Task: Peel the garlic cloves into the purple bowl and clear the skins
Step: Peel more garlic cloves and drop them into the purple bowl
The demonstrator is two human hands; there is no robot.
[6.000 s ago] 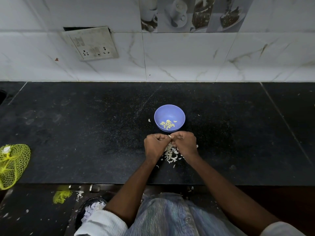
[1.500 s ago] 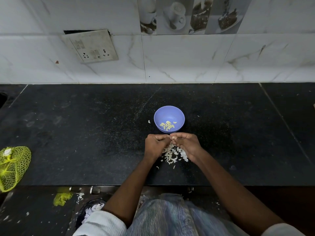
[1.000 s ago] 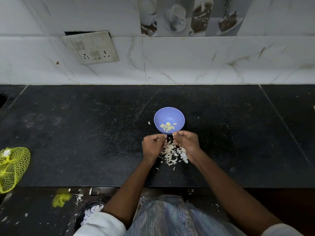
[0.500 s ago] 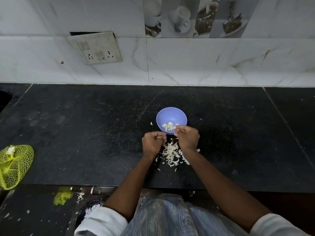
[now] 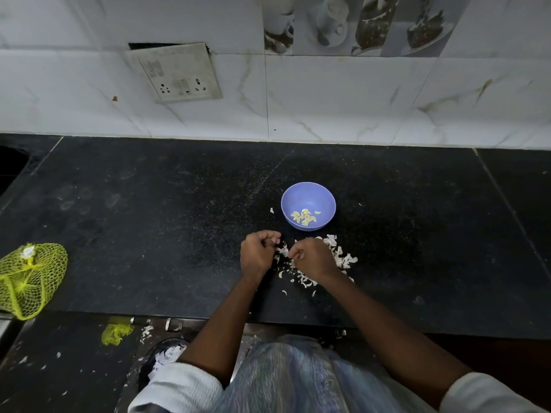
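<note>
Right hand (image 5: 313, 257) back, perhaps empty

The upright purple bowl (image 5: 308, 205) holds pale peeled garlic cloves (image 5: 304, 217); white skins (image 5: 343, 257) lie scattered just beside its near side.

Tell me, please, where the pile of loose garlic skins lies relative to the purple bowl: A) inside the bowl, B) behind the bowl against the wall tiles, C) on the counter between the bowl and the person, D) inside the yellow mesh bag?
C: the garlic skins lie scattered on the black counter on the person's side of the purple bowl, which holds only peeled cloves.
</note>
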